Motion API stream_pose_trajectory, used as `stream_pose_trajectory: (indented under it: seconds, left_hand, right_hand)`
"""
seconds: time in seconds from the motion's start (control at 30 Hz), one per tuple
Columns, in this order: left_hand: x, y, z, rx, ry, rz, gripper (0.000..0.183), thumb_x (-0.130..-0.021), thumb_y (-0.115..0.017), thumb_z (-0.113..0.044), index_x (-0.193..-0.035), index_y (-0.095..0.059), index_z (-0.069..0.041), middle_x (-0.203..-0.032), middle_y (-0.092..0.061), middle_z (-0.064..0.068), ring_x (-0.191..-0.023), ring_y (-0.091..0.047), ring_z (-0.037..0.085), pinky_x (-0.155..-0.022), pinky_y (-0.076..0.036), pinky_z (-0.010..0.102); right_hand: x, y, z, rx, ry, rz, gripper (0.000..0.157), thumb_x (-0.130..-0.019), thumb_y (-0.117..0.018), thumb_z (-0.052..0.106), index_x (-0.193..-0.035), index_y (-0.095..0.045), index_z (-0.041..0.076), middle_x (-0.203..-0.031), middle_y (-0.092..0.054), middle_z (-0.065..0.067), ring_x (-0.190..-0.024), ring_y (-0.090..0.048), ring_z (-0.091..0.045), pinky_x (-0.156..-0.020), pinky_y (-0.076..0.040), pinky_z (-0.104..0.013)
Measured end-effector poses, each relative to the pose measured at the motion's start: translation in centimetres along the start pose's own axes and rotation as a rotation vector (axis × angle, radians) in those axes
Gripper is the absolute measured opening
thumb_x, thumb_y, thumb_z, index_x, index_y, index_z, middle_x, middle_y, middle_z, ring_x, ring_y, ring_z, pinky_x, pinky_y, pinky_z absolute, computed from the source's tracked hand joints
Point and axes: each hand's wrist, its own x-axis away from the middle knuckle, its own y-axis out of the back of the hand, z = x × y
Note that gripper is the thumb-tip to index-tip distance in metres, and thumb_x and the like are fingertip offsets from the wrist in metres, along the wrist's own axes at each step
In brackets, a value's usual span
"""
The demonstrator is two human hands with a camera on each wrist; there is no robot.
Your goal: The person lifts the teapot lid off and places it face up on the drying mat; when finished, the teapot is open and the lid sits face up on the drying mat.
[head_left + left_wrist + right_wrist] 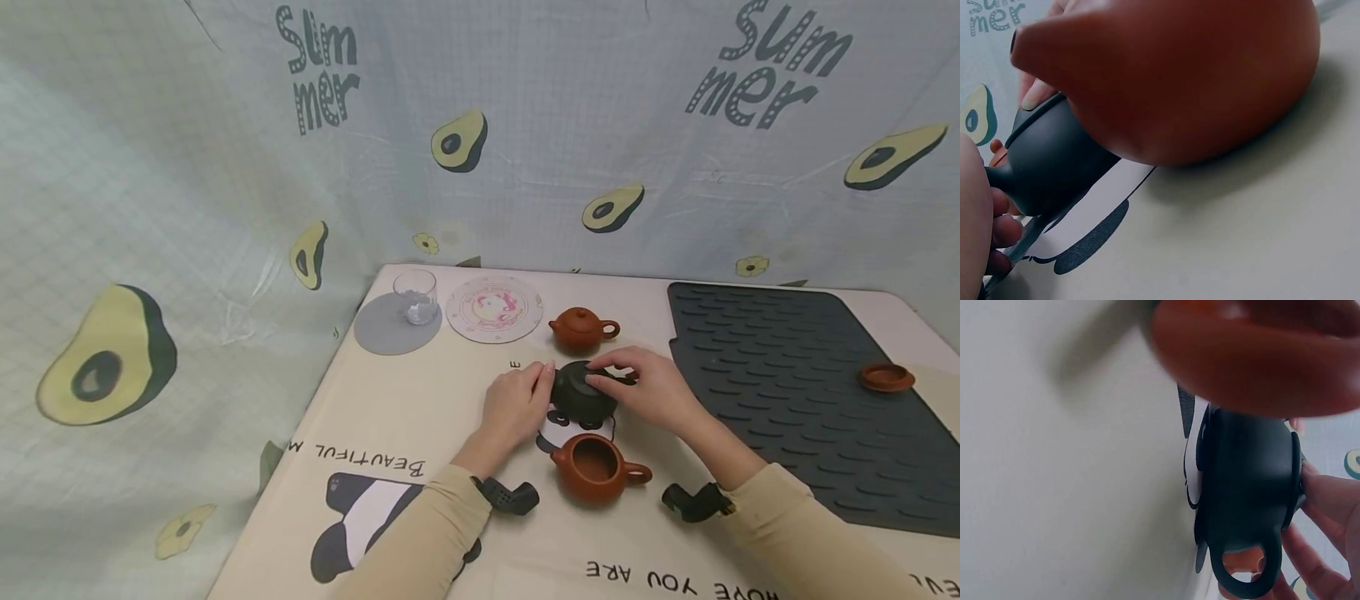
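A black teapot (pixel 588 407) stands on the table between the two hands, its lid (pixel 1034 120) seated on top. The left hand (pixel 517 402) holds it by the spout (pixel 999 178), fingers curled in close there. From the other side, the right hand (pixel 651 385) pinches the lid at its knob, which the fingers mostly cover. The black handle (pixel 1249 589) sticks out below that hand in the right wrist view. Nearer the person sits a reddish-brown clay teapot (pixel 596 493) without a lid, its round opening facing up.
Behind the black teapot is a second clay teapot (pixel 579 335) with its lid on. A dark ridged mat (pixel 780 400) lies at right, bearing a small clay saucer-shaped piece (pixel 887 379). At back left are a glass (pixel 417 300) on a grey round mat (pixel 378 329) and a patterned disc (pixel 491 308).
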Motion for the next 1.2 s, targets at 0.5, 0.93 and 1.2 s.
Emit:
stream_pose_trajectory:
  seconds: [0.5, 0.93, 1.2]
  left_hand:
    - [-0.2, 0.0, -0.4, -0.002, 0.019, 0.019, 0.039, -0.110, -0.040, -0.040, -0.086, -0.061, -0.017, -0.067, -0.052, -0.002, -0.068, -0.052, 0.019, -0.062, -0.036, 0.031]
    - [-0.7, 0.0, -0.7, 0.015, 0.011, -0.004, 0.039, -0.110, -0.041, -0.040, -0.086, -0.062, -0.018, -0.070, -0.055, -0.003, -0.069, -0.054, 0.019, -0.063, -0.037, 0.031]
    - [0.3, 0.3, -0.4, 0.015, 0.025, 0.013, 0.038, -0.110, -0.042, -0.039, -0.084, -0.061, -0.019, -0.066, -0.051, -0.005, -0.066, -0.050, 0.016, -0.062, -0.036, 0.029]
  right_hand:
    - [-0.7, 0.1, -1.0, -0.129, -0.074, 0.039, 0.016, -0.092, -0.079, 0.028, -0.105, -0.076, 0.019, -0.116, -0.070, -0.006, -0.116, -0.059, -0.033, -0.092, -0.053, -0.050]
    - [-0.9, 0.8, -1.0, -0.110, -0.030, 0.012, 0.013, -0.092, -0.079, 0.023, -0.103, -0.076, 0.018, -0.111, -0.071, -0.004, -0.111, -0.062, -0.031, -0.091, -0.053, -0.051]
    - [-0.2, 0.3, -0.1, -0.213, -0.093, -0.038, 0.021, -0.096, -0.074, 0.029, -0.110, -0.071, 0.014, -0.121, -0.068, -0.012, -0.109, -0.065, -0.033, -0.091, -0.052, -0.052]
